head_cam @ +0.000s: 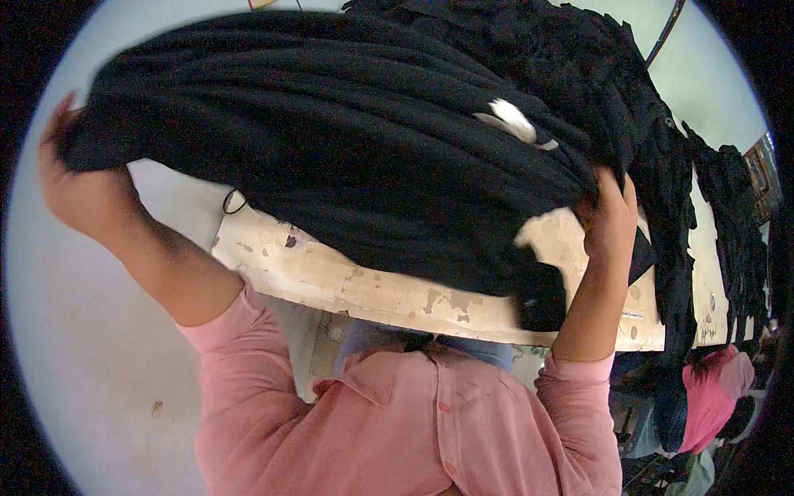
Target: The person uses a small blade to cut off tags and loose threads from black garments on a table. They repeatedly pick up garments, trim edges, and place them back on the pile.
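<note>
A large piece of black fabric, seemingly a garment point(322, 142), is stretched across the view between both hands above the table. My left hand point(68, 161) grips its left end out beyond the table's left edge. At the fabric's right end, my right hand point(611, 211) holds a gathered part, with its fingers partly hidden by the cloth. A blurred white tag or label point(513, 119) shows on the fabric near the right hand. The lower edge of the cloth hangs over the pale, worn tabletop point(372, 288), and a thin black loop point(234, 201) sticks out at its lower left.
A big heap of black garments point(558, 49) lies behind and to the right. More dark cloth point(676, 248) drapes over the table's right part. Pink cloth point(713, 397) and other fabrics are low at the far right. The table's front edge runs close before my body.
</note>
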{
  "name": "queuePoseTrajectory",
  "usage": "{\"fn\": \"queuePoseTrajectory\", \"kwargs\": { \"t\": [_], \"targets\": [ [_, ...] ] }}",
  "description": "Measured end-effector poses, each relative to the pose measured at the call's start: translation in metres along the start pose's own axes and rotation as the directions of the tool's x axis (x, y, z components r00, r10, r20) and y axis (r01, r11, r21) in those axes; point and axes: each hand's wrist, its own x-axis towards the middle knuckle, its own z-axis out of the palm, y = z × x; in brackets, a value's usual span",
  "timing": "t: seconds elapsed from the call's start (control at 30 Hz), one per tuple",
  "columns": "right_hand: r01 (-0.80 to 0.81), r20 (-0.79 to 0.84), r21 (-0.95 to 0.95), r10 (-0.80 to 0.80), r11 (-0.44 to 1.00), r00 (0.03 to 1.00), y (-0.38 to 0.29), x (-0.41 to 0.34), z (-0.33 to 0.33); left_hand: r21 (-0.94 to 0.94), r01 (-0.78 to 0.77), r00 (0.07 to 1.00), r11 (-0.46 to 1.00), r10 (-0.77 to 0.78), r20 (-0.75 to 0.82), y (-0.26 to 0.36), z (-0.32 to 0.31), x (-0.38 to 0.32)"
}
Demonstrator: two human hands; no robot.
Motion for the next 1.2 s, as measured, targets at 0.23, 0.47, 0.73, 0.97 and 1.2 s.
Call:
{"fn": "queuePoseTrajectory", "kwargs": {
  "t": [0.23, 0.47, 0.73, 0.97, 1.2],
  "targets": [
    [-0.230, 0.047, -0.401, 0.271, 0.887, 0.961, 0.053, 0.043, -0.069, 0.017, -0.297, 0.555, 0.955, 0.158, 0.816, 0.063, 0.097, -0.077],
    [-0.023, -0.059, -0.844, -0.051, 0.536, 0.997, 0.021, -0.008, -0.042, 0.021, -0.183, 0.142, 0.983, 0.005, 0.990, 0.111, 0.114, -0.150],
    [0.334, 0.602, -0.177, -0.166, 0.926, 0.781, 0.027, -0.037, 0.016, -0.253, -0.042, 0.075, 0.967, 0.255, 0.964, 0.116, 0.110, -0.136],
    [0.013, 0.270, 0.028, -0.020, 1.000, 0.963, 0.038, -0.025, -0.043, -0.250, 0.437, 0.040, 0.864, 0.259, 0.965, 0.023, 0.069, -0.112],
    [0.467, 0.384, -0.552, -0.287, 0.691, 0.878, 0.011, -0.036, -0.018, 0.055, 0.823, -0.049, 0.565, -0.025, 0.998, 0.068, 0.076, -0.137]
  ]
}}
